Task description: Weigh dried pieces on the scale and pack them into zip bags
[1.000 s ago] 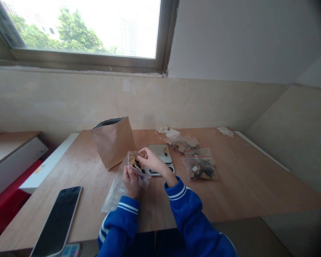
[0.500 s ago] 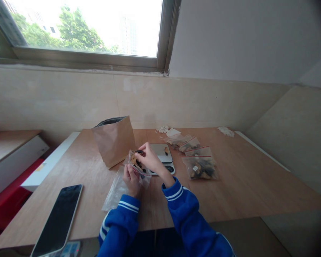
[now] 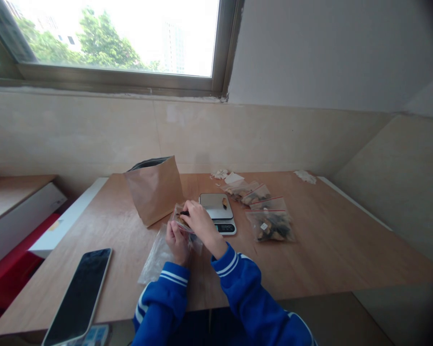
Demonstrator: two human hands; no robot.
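My left hand is closed on the edge of a small clear zip bag that holds brown and black dried pieces. Over the bag, my right hand pinches a dark dried piece; its fingertips are partly hidden. Just beyond the right hand stands a digital kitchen scale, with one brown dried piece on its plate. Flat clear plastic bags lie under and left of my left hand.
An open brown paper bag stands behind the hands. Several filled zip bags lie right of the scale. A phone lies at the left front edge. White scraps and a crumpled white piece rest near the wall.
My right hand has come down and slightly toward me over the zip bag, uncovering more of the scale. The zip bag tilts flatter; my left hand stays in place.
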